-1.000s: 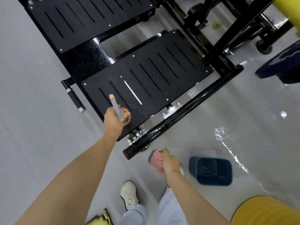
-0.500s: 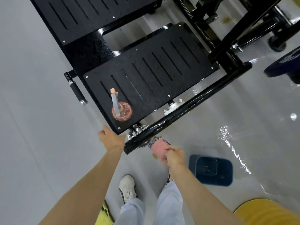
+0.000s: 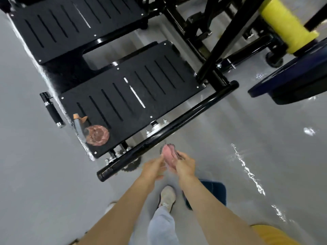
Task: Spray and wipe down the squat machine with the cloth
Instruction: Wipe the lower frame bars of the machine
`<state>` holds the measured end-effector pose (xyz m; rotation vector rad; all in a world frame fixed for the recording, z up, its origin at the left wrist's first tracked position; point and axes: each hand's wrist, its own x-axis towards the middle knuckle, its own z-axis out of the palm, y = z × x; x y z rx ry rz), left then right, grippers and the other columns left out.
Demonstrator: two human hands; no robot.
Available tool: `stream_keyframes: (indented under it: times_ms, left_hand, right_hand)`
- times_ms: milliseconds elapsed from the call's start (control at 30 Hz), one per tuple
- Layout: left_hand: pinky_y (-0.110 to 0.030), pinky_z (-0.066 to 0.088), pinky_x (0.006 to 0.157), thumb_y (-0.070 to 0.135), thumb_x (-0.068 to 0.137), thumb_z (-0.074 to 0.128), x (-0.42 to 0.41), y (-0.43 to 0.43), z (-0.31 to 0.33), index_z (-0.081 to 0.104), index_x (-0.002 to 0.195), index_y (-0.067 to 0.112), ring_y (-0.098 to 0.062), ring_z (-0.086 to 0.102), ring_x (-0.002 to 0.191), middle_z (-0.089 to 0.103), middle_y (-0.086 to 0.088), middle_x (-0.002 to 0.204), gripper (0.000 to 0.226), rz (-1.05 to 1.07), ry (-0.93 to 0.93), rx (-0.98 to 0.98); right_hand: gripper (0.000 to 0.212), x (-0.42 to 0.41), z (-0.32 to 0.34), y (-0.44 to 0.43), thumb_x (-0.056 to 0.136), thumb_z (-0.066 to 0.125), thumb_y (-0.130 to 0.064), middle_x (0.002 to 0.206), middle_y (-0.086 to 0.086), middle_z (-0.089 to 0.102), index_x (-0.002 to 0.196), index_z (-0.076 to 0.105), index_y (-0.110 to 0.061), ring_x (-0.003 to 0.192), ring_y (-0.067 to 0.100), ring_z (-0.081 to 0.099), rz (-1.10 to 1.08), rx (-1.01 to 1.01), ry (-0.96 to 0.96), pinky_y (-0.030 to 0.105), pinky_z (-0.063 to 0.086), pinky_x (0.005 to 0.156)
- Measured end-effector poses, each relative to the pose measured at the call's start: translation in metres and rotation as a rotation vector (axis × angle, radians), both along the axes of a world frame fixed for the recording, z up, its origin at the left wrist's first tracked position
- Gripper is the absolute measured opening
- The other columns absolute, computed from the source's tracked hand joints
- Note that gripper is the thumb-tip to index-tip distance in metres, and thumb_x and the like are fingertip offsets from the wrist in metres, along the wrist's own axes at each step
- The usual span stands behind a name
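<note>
The squat machine's black slotted footplate (image 3: pixel 134 92) fills the upper middle, with a black round base bar (image 3: pixel 168 131) along its near edge. A clear pinkish spray bottle (image 3: pixel 96 134) with an orange nozzle stands on the plate's near left corner, nobody holding it. My right hand (image 3: pixel 184 165) grips a pink cloth (image 3: pixel 169 156) with a checked edge, just in front of the bar. My left hand (image 3: pixel 153 167) is right beside it, fingers reaching to the cloth; blur hides whether it holds it.
A second footplate (image 3: pixel 70 23) lies further back. A black handle (image 3: pixel 52 110) juts out left of the plate. A yellow roller pad (image 3: pixel 283 23) and a dark blue weight plate (image 3: pixel 290 80) are at the right. A blue bin (image 3: pixel 214 191) sits by my feet.
My left hand let go of the spray bottle, leaving it on the footplate, then moved right to meet the cloth. My right hand lifted the cloth slightly forward.
</note>
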<state>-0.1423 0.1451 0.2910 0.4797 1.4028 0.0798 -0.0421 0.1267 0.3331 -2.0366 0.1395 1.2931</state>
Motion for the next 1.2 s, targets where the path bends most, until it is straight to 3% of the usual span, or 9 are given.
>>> stream_keyframes:
  times_ms: [100, 233, 300, 467, 567, 633, 700, 1033, 1200]
  left_hand:
    - [-0.037, 0.051, 0.086, 0.056, 0.092, 0.049, 0.037, 0.017, -0.001, 0.069, 0.108, 0.019, -0.017, 0.065, 0.099, 0.07, 0.0, 0.104, 0.046, 0.018, -0.126, -0.025]
    - [-0.031, 0.051, 0.069, 0.044, 0.092, 0.058, 0.069, 0.045, -0.007, 0.063, 0.104, 0.015, -0.017, 0.06, 0.082, 0.064, -0.003, 0.089, 0.031, 0.067, -0.115, 0.008]
    - [-0.031, 0.052, 0.066, 0.04, 0.088, 0.065, 0.077, 0.062, -0.015, 0.064, 0.098, 0.012, -0.017, 0.059, 0.071, 0.063, -0.005, 0.08, 0.029, 0.08, -0.1, 0.008]
    - [-0.029, 0.051, 0.054, 0.022, 0.087, 0.067, 0.086, 0.104, -0.038, 0.061, 0.11, 0.006, -0.022, 0.064, 0.067, 0.067, -0.012, 0.088, 0.029, 0.048, -0.062, -0.008]
    - [-0.046, 0.057, 0.075, 0.009, 0.089, 0.062, 0.085, 0.126, -0.051, 0.06, 0.115, -0.001, -0.031, 0.067, 0.087, 0.068, -0.017, 0.1, 0.028, -0.017, 0.046, 0.094]
    - [-0.045, 0.051, 0.093, 0.006, 0.09, 0.06, 0.084, 0.142, -0.051, 0.059, 0.119, 0.001, -0.03, 0.063, 0.101, 0.066, -0.014, 0.11, 0.03, -0.09, 0.088, 0.177]
    - [-0.039, 0.048, 0.096, 0.004, 0.09, 0.058, 0.086, 0.157, -0.05, 0.059, 0.123, 0.004, -0.028, 0.061, 0.105, 0.064, -0.011, 0.115, 0.032, -0.152, 0.08, 0.23]
    - [-0.03, 0.046, 0.082, 0.007, 0.092, 0.06, 0.14, 0.193, -0.056, 0.061, 0.119, -0.001, -0.029, 0.061, 0.105, 0.064, -0.015, 0.115, 0.029, -0.265, 0.069, 0.3]
    - [-0.029, 0.049, 0.082, 0.007, 0.089, 0.061, 0.182, 0.201, -0.08, 0.066, 0.098, 0.005, -0.026, 0.063, 0.097, 0.065, -0.01, 0.095, 0.01, -0.46, 0.093, 0.546]
  right_hand:
    - [0.019, 0.025, 0.0, 0.008, 0.08, 0.074, -0.005, 0.084, 0.001, 0.068, 0.097, 0.069, -0.013, 0.078, 0.018, 0.067, 0.027, 0.031, 0.025, 0.029, 0.057, 0.076]
    - [0.028, 0.043, 0.005, 0.032, 0.082, 0.048, 0.019, 0.058, 0.0, 0.067, 0.09, 0.063, -0.003, 0.051, 0.009, 0.065, -0.067, 0.113, 0.117, 0.021, 0.054, 0.05]
    - [0.032, 0.048, 0.0, 0.044, 0.079, 0.041, 0.017, 0.064, 0.006, 0.065, 0.092, 0.058, -0.006, 0.056, 0.018, 0.064, -0.069, 0.106, 0.123, 0.029, 0.054, 0.057]
    - [0.044, 0.057, -0.013, 0.063, 0.073, 0.026, 0.018, 0.095, 0.017, 0.068, 0.097, 0.055, -0.005, 0.067, 0.02, 0.06, -0.07, 0.124, 0.221, 0.026, 0.046, 0.061]
    - [0.039, 0.065, -0.02, 0.069, 0.074, 0.024, 0.017, 0.092, 0.025, 0.068, 0.091, 0.054, -0.002, 0.072, 0.027, 0.066, -0.198, 0.145, 0.243, 0.033, 0.056, 0.066]
    - [0.035, 0.073, -0.031, 0.074, 0.08, 0.028, 0.012, 0.084, 0.018, 0.069, 0.092, 0.056, -0.004, 0.074, 0.025, 0.068, -0.202, 0.073, 0.189, 0.037, 0.055, 0.074]
    - [0.032, 0.08, -0.039, 0.08, 0.088, 0.03, 0.006, 0.078, 0.012, 0.068, 0.099, 0.057, -0.006, 0.077, 0.023, 0.067, -0.185, 0.027, 0.134, 0.038, 0.052, 0.079]
    - [0.028, 0.135, -0.071, 0.108, 0.086, 0.048, 0.003, 0.088, 0.003, 0.065, 0.098, 0.072, -0.007, 0.078, 0.015, 0.055, -0.129, -0.003, -0.125, 0.02, 0.042, 0.067]
    - [0.032, 0.18, -0.098, 0.129, 0.086, 0.051, 0.005, 0.074, -0.002, 0.056, 0.114, 0.065, -0.002, 0.073, 0.016, 0.049, -0.114, -0.01, -0.235, 0.004, 0.033, 0.043]
